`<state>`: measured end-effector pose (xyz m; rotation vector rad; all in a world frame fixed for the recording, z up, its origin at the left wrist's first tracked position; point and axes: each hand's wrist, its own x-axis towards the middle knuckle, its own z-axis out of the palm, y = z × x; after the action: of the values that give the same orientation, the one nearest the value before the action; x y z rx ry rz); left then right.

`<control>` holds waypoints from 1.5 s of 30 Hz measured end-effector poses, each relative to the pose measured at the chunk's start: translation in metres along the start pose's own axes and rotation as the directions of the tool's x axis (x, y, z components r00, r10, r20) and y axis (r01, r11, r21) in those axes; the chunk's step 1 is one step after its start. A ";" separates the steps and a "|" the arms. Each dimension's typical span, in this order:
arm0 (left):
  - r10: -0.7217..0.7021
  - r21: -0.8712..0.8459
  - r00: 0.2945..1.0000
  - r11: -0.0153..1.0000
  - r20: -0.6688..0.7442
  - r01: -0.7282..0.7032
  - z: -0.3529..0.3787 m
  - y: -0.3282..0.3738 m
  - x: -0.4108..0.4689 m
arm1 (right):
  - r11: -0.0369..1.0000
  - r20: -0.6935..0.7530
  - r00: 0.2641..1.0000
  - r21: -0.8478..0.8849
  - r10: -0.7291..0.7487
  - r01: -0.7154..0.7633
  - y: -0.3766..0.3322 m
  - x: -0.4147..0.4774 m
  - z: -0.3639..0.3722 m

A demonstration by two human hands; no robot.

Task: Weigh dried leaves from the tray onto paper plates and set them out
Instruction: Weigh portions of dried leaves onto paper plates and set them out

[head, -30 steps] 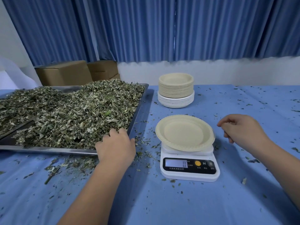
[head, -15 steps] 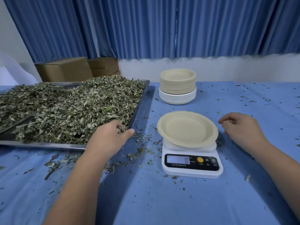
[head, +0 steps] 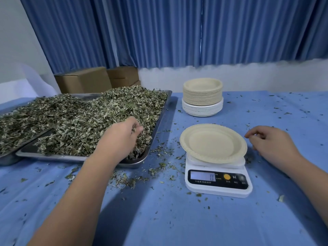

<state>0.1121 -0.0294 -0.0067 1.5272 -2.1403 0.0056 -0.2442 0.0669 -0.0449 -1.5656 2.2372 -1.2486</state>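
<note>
The leaves (head: 85,121) were dry, crumpled and grey-green, heaped in a steel tray (head: 160,119) and a second tray (head: 8,158) on the blue surface (head: 159,219) (crumbs lay all round). My left grip (head: 122,137) was dug in at the tray's front corner, grasping leaves. One bare plate (head: 213,142) sat on the one scale (head: 218,183), which read 0. My right grip (head: 273,142) was beside it, loosely curled and holding nothing.

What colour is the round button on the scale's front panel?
Orange-yellow button on the scale; clearest in the head view.
</note>
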 end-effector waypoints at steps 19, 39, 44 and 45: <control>0.184 -0.150 0.961 0.964 -0.207 -0.217 -0.022 0.022 0.014 | 0.999 0.029 1.000 0.037 -0.008 0.007 0.003 0.001 0.002; 0.300 -0.548 0.938 0.820 0.171 -0.162 0.061 0.165 0.027 | 0.997 0.034 0.999 0.079 -0.015 0.012 0.006 0.004 0.003; 0.299 -0.558 0.936 0.816 0.185 -0.151 0.063 0.156 0.027 | 0.997 0.044 0.999 0.081 -0.013 0.010 0.007 0.005 0.002; 0.301 -0.573 0.936 0.806 0.184 -0.147 0.061 0.154 0.027 | 0.997 0.046 0.999 0.080 -0.015 0.012 0.006 0.004 0.002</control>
<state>-0.0554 -0.0139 -0.0059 0.9647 -2.2426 -0.7183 -0.2497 0.0628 -0.0491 -1.5672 2.1253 -1.2744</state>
